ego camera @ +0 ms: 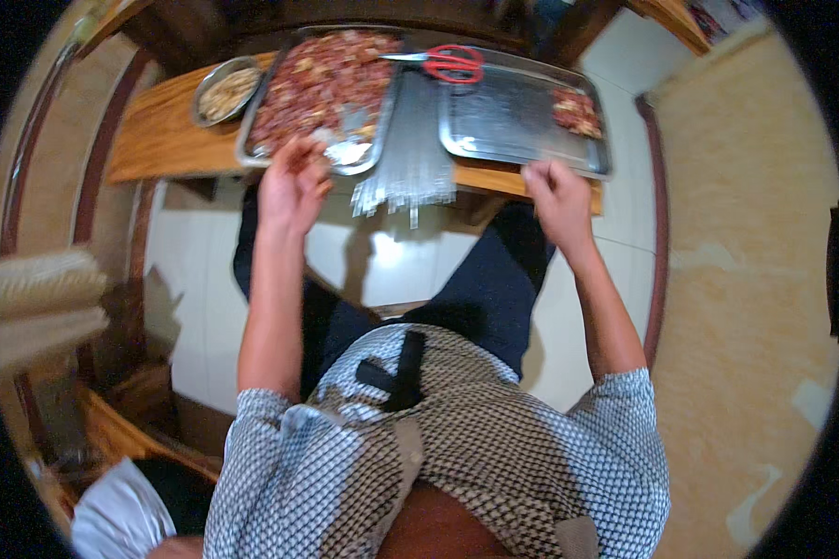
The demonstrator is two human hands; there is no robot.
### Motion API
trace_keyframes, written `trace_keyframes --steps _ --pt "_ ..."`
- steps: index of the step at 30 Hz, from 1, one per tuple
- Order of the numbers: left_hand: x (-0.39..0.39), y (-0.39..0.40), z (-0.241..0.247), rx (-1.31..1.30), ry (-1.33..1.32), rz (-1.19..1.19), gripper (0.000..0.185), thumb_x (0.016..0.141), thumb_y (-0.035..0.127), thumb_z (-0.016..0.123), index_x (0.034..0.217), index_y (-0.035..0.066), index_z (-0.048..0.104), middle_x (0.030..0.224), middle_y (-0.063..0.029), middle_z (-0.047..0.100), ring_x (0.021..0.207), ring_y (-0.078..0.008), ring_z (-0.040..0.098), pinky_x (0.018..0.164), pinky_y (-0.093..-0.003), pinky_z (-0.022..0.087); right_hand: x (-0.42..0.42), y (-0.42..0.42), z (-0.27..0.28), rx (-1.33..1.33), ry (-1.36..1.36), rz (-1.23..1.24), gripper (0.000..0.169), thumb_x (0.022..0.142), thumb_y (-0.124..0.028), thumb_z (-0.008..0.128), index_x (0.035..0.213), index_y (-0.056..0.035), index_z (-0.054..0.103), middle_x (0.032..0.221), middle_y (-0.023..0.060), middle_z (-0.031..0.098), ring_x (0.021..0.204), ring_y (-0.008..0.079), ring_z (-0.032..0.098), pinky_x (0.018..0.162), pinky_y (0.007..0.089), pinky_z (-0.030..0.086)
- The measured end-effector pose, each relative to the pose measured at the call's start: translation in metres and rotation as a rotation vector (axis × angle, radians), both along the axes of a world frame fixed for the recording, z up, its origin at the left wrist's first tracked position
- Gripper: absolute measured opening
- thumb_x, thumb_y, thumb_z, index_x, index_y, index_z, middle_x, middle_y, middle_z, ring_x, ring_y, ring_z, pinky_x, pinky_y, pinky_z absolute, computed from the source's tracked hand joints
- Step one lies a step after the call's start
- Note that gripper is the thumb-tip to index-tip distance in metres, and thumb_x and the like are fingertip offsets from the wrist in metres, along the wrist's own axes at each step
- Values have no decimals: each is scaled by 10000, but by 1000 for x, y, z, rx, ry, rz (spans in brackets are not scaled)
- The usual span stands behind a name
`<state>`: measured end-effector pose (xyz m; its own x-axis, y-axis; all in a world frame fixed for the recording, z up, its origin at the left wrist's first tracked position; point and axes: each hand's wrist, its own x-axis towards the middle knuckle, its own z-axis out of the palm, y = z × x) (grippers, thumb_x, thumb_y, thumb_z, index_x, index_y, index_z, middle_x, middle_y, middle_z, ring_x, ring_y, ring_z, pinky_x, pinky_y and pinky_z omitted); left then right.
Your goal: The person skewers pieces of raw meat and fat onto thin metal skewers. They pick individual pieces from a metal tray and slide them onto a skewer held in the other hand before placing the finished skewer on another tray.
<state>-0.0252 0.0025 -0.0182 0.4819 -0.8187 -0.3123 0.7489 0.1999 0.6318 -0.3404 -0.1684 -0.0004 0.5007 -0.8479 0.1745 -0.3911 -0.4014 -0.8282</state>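
My left hand (295,183) is raised at the near edge of a metal tray (243,143) filled with chopped raw meat (321,84). Its fingers are curled, and blur hides whether anything lies between them. A loose bundle of thin, shiny sticks (414,147) lies between the two trays, its near ends jutting past the bench edge. Near the front of the second metal tray (503,112), my right hand (558,199) has its fingers bent in; I cannot tell if it holds something thin. A small heap of meat pieces (577,113) rests at that tray's right side.
Red-handled scissors (454,64) bridge the gap between the trays. A metal bowl of pale chunks (229,92) sits left on the wooden bench (175,129). A wall (748,265) stands close on the right. At lower left is part of another person, with a white garment (122,513).
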Motion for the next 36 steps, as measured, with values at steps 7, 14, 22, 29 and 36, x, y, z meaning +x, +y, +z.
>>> trace_keyframes --steps 7,14,22,29,36 --pt "5 5 7 -217 94 -3 379 893 386 478 924 26 592 943 -117 612 681 -185 520 567 -312 410 38 93 -39 431 -83 259 149 835 -153 615 845 -4 622 655 7 575 591 52 505 533 232 427" --pt "25 -2 12 -246 -39 -31 369 903 359 477 920 19 621 895 -99 626 761 -226 559 689 -335 458 56 100 -93 727 -181 61 209 847 -191 607 894 13 613 704 48 610 515 103 549 467 236 448" --pt "11 4 5 -201 -73 -35 323 894 338 509 922 35 617 941 -116 633 780 -215 569 686 -339 461 93 85 -137 1227 -345 3 263 865 -257 604 987 -28 567 759 31 622 573 86 572 422 211 411" --pt "11 11 6 -182 -81 -40 298 898 326 504 928 53 619 958 -107 629 776 -210 569 662 -329 462 86 102 -129 1092 -213 85 148 858 -157 588 925 -26 571 726 34 598 511 76 497 408 206 388" --pt "6 8 8 -170 -80 11 288 898 318 504 915 54 617 914 -97 629 744 -209 559 640 -317 459 -1 145 -69 1156 -271 84 141 876 -117 568 966 -10 559 698 27 564 455 67 447 393 195 352"
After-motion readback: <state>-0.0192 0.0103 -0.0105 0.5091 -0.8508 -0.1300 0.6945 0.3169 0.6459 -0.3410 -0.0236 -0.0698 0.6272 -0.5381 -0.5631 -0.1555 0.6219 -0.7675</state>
